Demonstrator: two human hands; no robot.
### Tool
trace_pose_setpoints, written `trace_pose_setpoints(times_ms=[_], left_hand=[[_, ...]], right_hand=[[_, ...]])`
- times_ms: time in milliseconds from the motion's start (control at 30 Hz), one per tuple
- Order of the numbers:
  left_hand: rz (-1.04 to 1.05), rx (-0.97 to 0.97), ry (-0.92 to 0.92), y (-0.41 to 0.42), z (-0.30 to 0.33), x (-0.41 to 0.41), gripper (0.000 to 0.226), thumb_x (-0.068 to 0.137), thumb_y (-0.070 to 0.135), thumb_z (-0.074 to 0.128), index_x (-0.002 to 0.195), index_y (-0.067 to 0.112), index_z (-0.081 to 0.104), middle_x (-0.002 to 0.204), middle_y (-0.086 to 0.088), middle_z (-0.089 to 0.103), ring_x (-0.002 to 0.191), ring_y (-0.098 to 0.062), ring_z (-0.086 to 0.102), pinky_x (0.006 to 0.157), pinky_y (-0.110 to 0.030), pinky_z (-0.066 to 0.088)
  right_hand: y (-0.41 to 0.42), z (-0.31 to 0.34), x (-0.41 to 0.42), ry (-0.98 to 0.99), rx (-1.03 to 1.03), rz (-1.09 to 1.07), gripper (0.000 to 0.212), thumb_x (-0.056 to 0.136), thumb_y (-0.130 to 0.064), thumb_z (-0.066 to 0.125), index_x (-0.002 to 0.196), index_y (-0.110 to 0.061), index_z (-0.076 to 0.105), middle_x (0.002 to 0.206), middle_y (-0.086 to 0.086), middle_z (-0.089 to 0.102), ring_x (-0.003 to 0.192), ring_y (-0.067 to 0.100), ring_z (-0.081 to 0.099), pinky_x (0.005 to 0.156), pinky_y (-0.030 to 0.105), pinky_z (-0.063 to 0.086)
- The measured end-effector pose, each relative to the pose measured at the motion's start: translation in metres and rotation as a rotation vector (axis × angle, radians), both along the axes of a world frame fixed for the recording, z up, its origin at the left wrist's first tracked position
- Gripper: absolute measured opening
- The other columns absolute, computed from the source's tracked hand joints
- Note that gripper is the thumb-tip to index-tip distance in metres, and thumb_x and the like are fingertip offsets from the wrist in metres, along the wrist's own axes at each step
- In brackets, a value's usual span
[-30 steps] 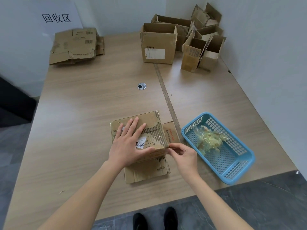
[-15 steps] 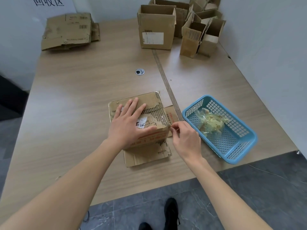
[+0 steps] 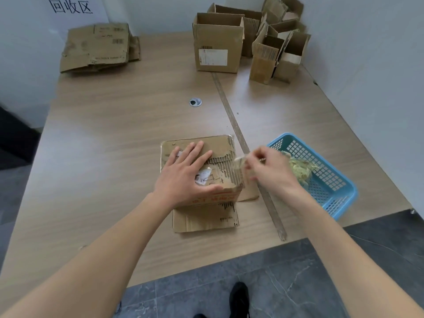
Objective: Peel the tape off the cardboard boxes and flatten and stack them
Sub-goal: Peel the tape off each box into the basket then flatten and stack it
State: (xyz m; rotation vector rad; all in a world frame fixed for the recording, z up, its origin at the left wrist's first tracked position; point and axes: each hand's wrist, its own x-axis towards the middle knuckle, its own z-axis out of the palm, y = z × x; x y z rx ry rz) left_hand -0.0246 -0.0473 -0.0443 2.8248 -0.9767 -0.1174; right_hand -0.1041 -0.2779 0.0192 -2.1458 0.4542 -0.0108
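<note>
R hand [image 3: 270, 167] lifted, tape strip [image 3: 239, 162] peeled up.

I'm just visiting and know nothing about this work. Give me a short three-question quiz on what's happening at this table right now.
1. True or false: the left hand lies flat on the flattened box.
2. What does the right hand pinch? A) a strip of clear tape B) a knife C) a pen
3. Fill in: the crumpled tape pile lies in the ____ basket.

Key: 1 true; 2 A; 3 blue.
</note>
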Motion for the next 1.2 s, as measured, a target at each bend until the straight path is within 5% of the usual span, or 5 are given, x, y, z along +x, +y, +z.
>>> trace_pose_setpoints(times_ms=[267, 400, 800, 1067, 1200], left_hand=[[-0.055, -0.016, 0.007, 0.000, 0.003, 0.001, 0.110, 0.073, 0.102, 0.020, 0.162, 0.038, 0.011, 0.169, 0.015, -0.009, 0.154, -0.002, -0.016, 0.127, -0.041, -0.006], [-0.059, -0.012, 0.034, 0.000, 0.003, 0.002, 0.112, 0.071, 0.103, 0.017, 0.162, 0.038, 0.012, 0.169, 0.015, -0.010, 0.153, -0.002, -0.017, 0.127, -0.042, -0.005], [-0.114, -0.039, 0.047, 0.002, 0.005, 0.002, 0.121, 0.071, 0.103, 0.027, 0.164, 0.030, 0.000, 0.169, 0.017, -0.003, 0.154, 0.000, -0.010, 0.128, -0.036, -0.001], [-0.112, -0.066, 0.045, 0.003, 0.003, 0.003, 0.118, 0.071, 0.103, 0.025, 0.163, 0.032, 0.003, 0.169, 0.018, -0.003, 0.154, 0.001, -0.010, 0.128, -0.037, -0.001], [-0.117, -0.055, 0.040, 0.003, 0.002, 0.003, 0.117, 0.072, 0.102, 0.024, 0.163, 0.033, 0.002, 0.169, 0.018, -0.005, 0.154, 0.000, -0.011, 0.128, -0.038, -0.001]], right_hand=[[-0.012, -0.016, 0.031, -0.085, -0.137, 0.450, 0.036, 0.095, -0.037, 0.068, 0.129, -0.024, 0.069, 0.134, -0.010, 0.064, 0.124, 0.003, 0.057, 0.109, 0.032, 0.048], [-0.028, -0.039, 0.022, -0.143, -0.220, 0.509, 0.032, 0.082, -0.046, 0.075, 0.111, -0.032, 0.074, 0.157, -0.012, 0.042, 0.148, 0.009, 0.033, 0.121, 0.035, 0.027], [-0.023, -0.027, 0.079, -0.313, -0.270, 0.130, 0.016, 0.100, -0.023, 0.063, 0.101, -0.007, 0.066, 0.072, 0.003, 0.073, 0.066, 0.017, 0.072, 0.068, 0.041, 0.061], [-0.040, -0.040, 0.038, -0.101, -0.177, 0.441, 0.065, 0.102, -0.065, 0.027, 0.150, -0.027, 0.048, 0.137, -0.010, 0.055, 0.122, 0.001, 0.051, 0.106, 0.031, 0.044], [-0.041, -0.043, 0.035, -0.099, -0.185, 0.472, 0.067, 0.087, -0.066, 0.059, 0.145, -0.033, 0.053, 0.140, -0.010, 0.052, 0.124, 0.004, 0.052, 0.101, 0.029, 0.051]])
